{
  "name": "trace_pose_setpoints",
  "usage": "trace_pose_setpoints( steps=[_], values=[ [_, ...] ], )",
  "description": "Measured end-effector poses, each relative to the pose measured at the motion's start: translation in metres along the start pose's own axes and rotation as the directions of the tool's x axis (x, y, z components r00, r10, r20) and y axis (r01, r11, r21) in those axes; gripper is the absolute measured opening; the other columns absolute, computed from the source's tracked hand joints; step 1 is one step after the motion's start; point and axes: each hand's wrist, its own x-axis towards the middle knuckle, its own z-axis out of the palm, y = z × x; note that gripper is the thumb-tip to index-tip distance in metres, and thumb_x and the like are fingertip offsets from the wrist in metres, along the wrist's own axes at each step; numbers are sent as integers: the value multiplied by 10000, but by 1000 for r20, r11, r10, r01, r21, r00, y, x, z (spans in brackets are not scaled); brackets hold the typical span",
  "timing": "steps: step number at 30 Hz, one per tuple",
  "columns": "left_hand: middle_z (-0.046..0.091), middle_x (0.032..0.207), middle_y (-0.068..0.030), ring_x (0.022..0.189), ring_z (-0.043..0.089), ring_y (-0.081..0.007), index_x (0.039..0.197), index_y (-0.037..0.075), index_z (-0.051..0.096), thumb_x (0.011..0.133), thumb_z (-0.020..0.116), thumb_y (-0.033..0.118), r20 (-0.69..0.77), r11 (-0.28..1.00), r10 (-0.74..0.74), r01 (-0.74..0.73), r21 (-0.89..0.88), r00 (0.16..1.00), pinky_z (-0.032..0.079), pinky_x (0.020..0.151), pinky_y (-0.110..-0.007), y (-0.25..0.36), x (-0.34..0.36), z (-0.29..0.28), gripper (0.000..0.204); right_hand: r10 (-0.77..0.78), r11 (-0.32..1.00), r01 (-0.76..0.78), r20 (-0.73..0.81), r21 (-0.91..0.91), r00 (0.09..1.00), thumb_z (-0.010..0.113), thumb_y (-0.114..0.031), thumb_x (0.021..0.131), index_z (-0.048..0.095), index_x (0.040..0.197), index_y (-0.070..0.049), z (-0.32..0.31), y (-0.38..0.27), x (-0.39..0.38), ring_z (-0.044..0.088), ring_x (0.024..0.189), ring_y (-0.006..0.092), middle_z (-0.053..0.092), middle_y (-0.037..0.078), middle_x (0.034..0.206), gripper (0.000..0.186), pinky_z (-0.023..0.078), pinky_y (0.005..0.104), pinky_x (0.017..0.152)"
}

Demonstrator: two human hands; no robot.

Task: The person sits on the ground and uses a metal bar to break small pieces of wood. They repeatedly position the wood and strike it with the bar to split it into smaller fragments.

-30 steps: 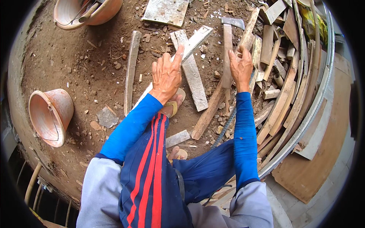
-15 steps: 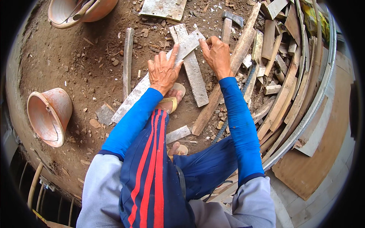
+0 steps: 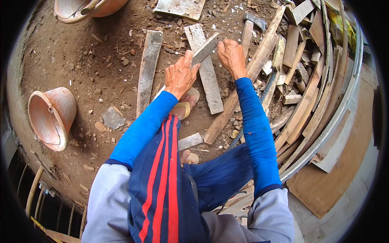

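Note:
My left hand (image 3: 180, 77) is closed around a narrow wooden plank (image 3: 206, 48), which is tipped up on its edge; its lower part is mostly hidden by my hand and forearm. Beneath its far end another pale board (image 3: 210, 81) lies on the dirt. My right hand (image 3: 231, 58) is closed with its fingertips at the plank's far end. What those fingers pinch, if anything, is too small to make out. A hammer (image 3: 254, 20) with a wooden handle rests on the ground beyond my right hand. To the left of the plank lies a weathered board (image 3: 149, 67).
Two clay-coloured buckets, one at left (image 3: 60, 113) and one at upper left (image 3: 95, 9), rest on the dirt. A long timber (image 3: 247, 77) lies right of my feet, beside a heap of scrap wood (image 3: 312, 93). A flat board (image 3: 180, 7) sits at the far side.
The plank has turned from its broad face onto its edge, and my left hand has closed round it. The weathered board at left now shows a wider face. My right hand stays near the plank's end.

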Motion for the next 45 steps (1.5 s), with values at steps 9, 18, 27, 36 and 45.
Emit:
trace_pose_setpoints(
  steps=[9,18,27,36,45],
  values=[
    [723,951,-165,790,682,-487,1060,110,505,942,735,340,-69,999,-3,6,44,998,516,635,-578,4,-3,9,346,95,995,-94,-31,29,995,574,-265,987,675,825,-31,2,-6,-10,715,702,458,717,247,764,302,586,545,663],
    [698,930,-153,764,681,-469,1074,114,519,935,738,343,-75,998,-17,21,53,997,521,624,-573,2,-5,10,346,77,995,-75,38,-65,996,583,-280,980,633,822,-37,-5,-4,-6,715,664,424,705,227,725,294,579,523,621],
    [700,934,-143,760,693,-458,1083,115,528,943,733,350,-49,1000,-16,17,17,999,536,611,-571,8,-3,11,342,-12,868,-47,-116,-495,993,507,-242,1052,387,692,-210,-4,41,-23,210,481,30,174,-80,590,380,238,232,348],
    [692,837,-178,774,723,-423,1073,75,647,916,699,327,-117,999,13,-9,37,993,563,695,-553,-23,-8,25,301,-63,814,226,-305,536,950,673,-191,1011,616,784,2,-64,-172,8,608,518,300,581,177,618,304,451,413,514],
    [717,923,-202,870,716,-455,1187,64,627,921,672,244,-137,996,67,-74,-47,988,554,762,-591,2,-6,-4,324,-209,627,565,-582,537,786,724,-347,974,720,796,12,-74,-230,138,679,638,344,693,202,704,401,534,431,593]
  ],
)
